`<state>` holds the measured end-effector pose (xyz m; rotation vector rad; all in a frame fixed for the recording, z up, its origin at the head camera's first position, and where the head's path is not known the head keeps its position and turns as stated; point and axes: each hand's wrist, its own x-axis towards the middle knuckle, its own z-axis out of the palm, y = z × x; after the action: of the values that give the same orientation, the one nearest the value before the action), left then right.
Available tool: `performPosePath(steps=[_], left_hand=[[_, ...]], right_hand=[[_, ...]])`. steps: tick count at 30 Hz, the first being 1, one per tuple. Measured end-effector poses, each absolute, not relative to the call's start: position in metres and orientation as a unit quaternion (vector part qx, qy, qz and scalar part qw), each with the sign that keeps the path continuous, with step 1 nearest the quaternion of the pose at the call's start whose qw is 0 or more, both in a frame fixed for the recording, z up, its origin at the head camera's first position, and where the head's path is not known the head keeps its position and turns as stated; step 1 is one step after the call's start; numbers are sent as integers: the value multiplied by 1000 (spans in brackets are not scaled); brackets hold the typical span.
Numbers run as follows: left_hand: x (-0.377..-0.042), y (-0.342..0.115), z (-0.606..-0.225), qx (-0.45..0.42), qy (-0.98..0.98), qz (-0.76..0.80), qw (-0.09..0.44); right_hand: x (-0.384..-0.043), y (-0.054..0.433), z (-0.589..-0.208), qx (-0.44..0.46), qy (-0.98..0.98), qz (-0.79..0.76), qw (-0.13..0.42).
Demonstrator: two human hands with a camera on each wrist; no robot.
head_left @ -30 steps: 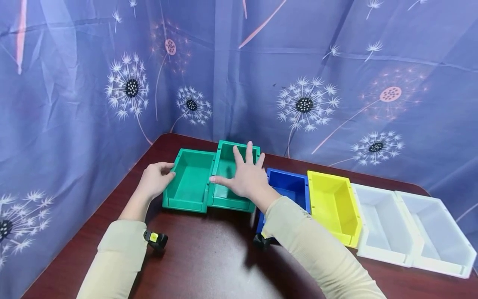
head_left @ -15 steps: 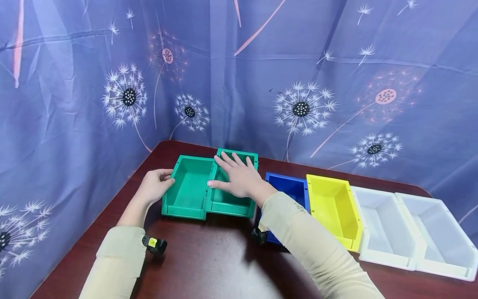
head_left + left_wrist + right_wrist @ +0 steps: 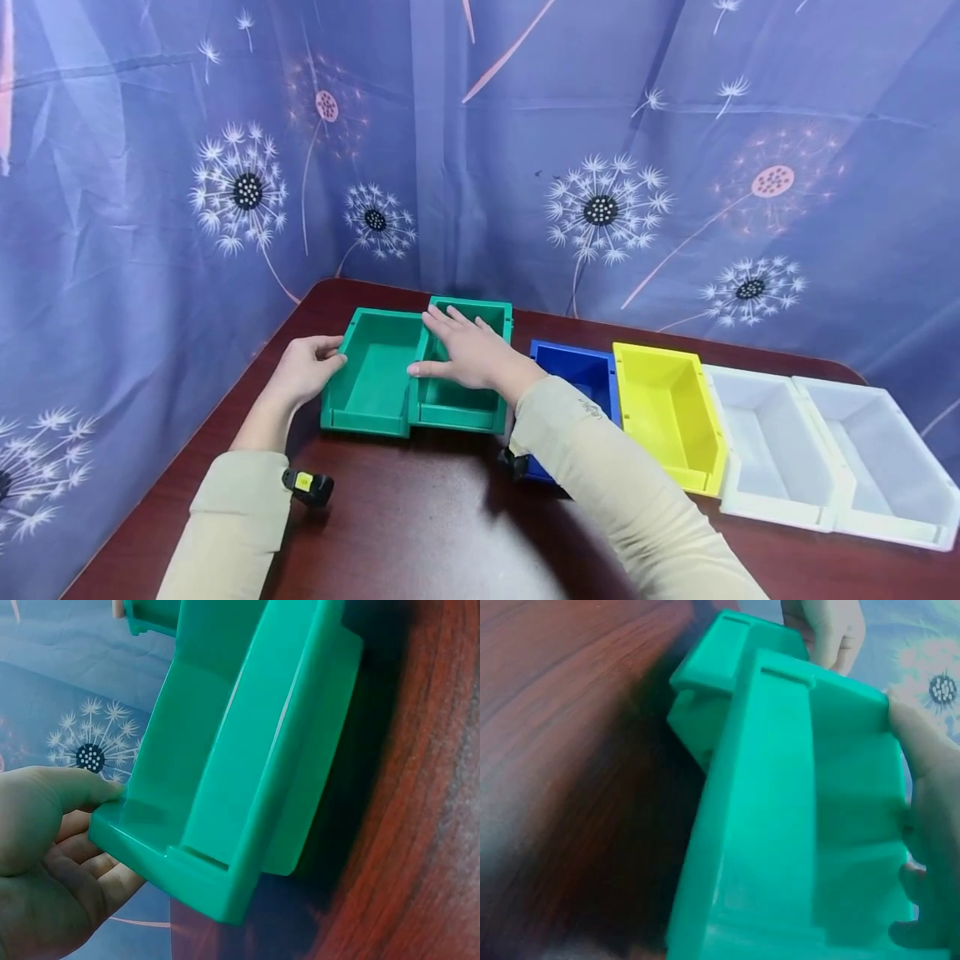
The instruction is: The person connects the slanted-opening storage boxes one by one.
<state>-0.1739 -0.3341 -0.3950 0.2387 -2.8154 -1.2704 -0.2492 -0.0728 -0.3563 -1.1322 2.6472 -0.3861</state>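
Two green plastic bins stand side by side, the right one set slightly farther back. My left hand [image 3: 300,368] pinches the outer side rim of the left green bin [image 3: 378,360] between thumb and fingers. In the left wrist view, the thumb lies on top of the rim of that bin [image 3: 202,742], with the fingers beneath. My right hand [image 3: 476,354] spreads over the right green bin [image 3: 461,417], its fingers nearly straight. Its thumb touches the rim between the two bins, and part of this bin's inside is hidden beneath the palm.
To the right stand a blue bin [image 3: 573,367], partly hidden by the right sleeve, a yellow bin [image 3: 667,408] and two white bins [image 3: 772,442]. All sit on a dark red-brown table [image 3: 405,517]. A blue flowered curtain [image 3: 495,183] rises behind the back and left edges.
The right hand's fingers have shifted left, from wide apart over the right green bin to closer together by the shared rim. The left hand keeps its pinch; the view has shifted slightly.
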Motion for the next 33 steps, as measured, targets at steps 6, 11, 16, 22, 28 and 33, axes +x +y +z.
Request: performPosePath(steps=[6,11,16,22,28,33], left_hand=[[-174,-334,-393,75,-908,-411,22],[-174,-335,-396,80,-909,-409,25],[-175,-334,-396,82,-908,-409,25],[-176,-334,-395,87,-908,-410,24],[-178,-334,-394,81,-909,-408,24],[-177,-334,-395,82,-908,-410,25]], right_hand=[[-250,-73,-360,-383,905,-141,121],[-251,-73,-362,-380,904,-147,127],[-251,-72,-362,-375,905,-150,130],[-252,-71,-366,-373,905,-153,136],[-253,-71,-368,-369,907,-150,136],[-253,-72,-368,-365,906,-157,145]])
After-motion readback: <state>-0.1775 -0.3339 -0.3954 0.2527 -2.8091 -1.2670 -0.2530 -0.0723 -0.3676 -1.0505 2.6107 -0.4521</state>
